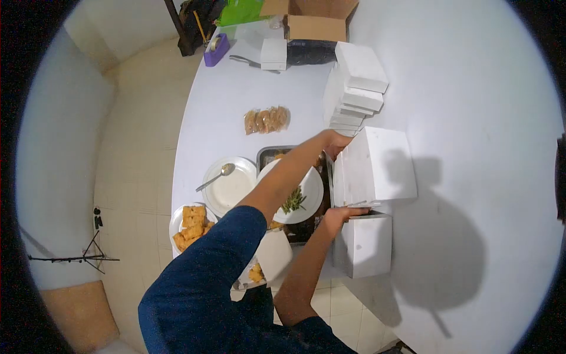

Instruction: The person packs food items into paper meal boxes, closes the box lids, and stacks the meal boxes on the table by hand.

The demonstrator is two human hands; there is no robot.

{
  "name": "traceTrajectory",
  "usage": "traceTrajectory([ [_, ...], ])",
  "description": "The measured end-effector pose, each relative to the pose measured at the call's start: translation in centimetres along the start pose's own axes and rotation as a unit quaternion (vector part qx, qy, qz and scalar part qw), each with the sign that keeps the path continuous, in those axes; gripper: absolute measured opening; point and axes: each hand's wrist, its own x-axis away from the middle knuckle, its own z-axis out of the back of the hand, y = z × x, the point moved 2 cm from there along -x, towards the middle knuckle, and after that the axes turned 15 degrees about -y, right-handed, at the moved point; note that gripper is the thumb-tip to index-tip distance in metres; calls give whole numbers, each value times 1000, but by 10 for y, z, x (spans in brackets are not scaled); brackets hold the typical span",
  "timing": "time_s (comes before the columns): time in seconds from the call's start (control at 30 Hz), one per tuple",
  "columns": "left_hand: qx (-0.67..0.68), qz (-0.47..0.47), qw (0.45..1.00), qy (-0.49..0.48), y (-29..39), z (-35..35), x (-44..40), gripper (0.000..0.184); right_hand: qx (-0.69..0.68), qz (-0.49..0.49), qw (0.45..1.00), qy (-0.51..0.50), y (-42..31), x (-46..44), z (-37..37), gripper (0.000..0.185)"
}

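Observation:
A block of white cardboard boxes (pixel 386 165) stands against the wall, with my two hands at its opposite sides. My left hand (pixel 338 145) grips its far side; the fingertips are partly hidden. My right hand (pixel 342 217) presses along its near side, fingers straight and close together, just above another white box stack (pixel 370 245). Beside my forearms, a white plate (pixel 315 192) with chopped green pieces (pixel 293 201) rests over a dark metal tray (pixel 323 218). Below it is an open white box (pixel 274 253) with yellow-brown food inside, partly covered by my sleeve.
At left are a plate (pixel 227 197) with a spoon (pixel 215 177) and a plate of fried golden pieces (pixel 191 227). Farther back lie bagged brown packets (pixel 266 120), more white boxes (pixel 359 68), a purple tape dispenser (pixel 217 51) and an open carton (pixel 318 28).

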Motion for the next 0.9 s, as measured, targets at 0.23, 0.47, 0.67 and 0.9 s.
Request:
traceTrajectory([
  [0.23,57,21,998,17,-42,36,-46,81,-360,0,922,141,10,-22,2,37],
  [0.47,56,22,998,28,-46,47,-50,83,-381,20,910,160,1,-20,0,33],
  [0.67,43,20,998,33,-42,51,-53,84,-396,-52,900,176,-26,-44,9,32],
  [0.9,28,16,998,45,-25,51,-42,85,-383,-37,911,148,-20,-47,9,34],
])
